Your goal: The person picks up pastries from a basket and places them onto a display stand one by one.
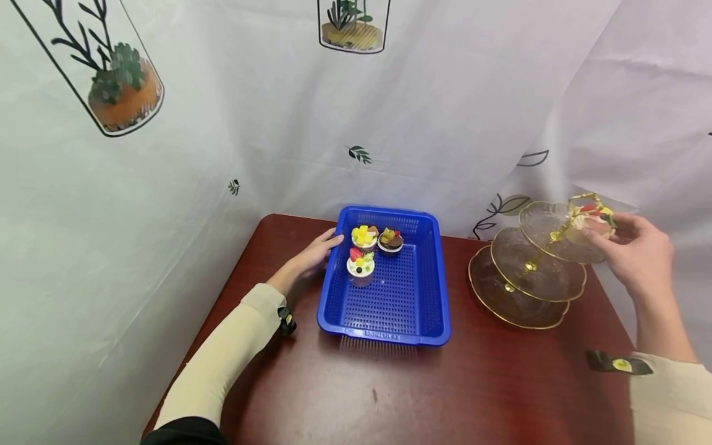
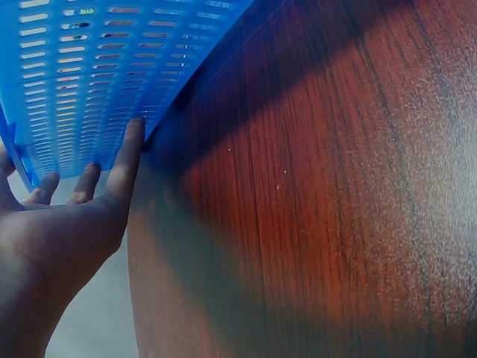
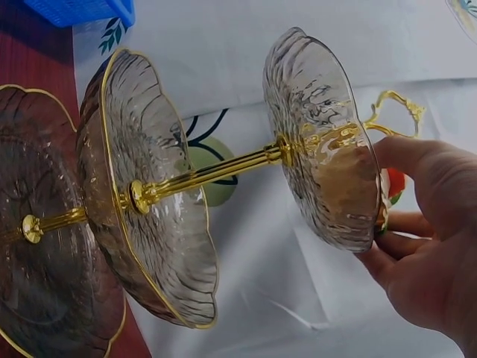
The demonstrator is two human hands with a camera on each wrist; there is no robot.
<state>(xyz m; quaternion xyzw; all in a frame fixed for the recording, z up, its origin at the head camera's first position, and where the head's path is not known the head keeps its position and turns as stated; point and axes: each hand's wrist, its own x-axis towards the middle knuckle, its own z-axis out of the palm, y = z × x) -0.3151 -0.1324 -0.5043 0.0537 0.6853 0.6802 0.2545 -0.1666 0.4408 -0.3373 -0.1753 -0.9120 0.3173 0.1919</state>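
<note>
In the head view, my right hand [image 1: 639,247] holds a fruit-topped cupcake [image 1: 591,224] by its side, at the top tier of a glass three-tier stand [image 1: 539,272]. The right wrist view shows its red fruit [image 3: 396,181] beside my fingers; the pale base appears blurred through the top glass plate [image 3: 320,142], so contact with the plate is hard to tell. My left hand [image 1: 314,252] rests at the left side of a blue plastic basket [image 1: 442,284], one fingertip over the rim. Its straight fingers [image 2: 128,160] lie against the slotted outer wall [image 2: 97,97].
Inside the basket, toward its back left, stand a yellow-fruit cupcake [image 1: 364,236], a chocolate-topped one [image 1: 390,240] and a strawberry-topped one [image 1: 360,269]. The dark red table [image 1: 356,395] meets a white printed cloth [image 1: 311,123] behind and at the left. The stand has gold rims and a gold stem.
</note>
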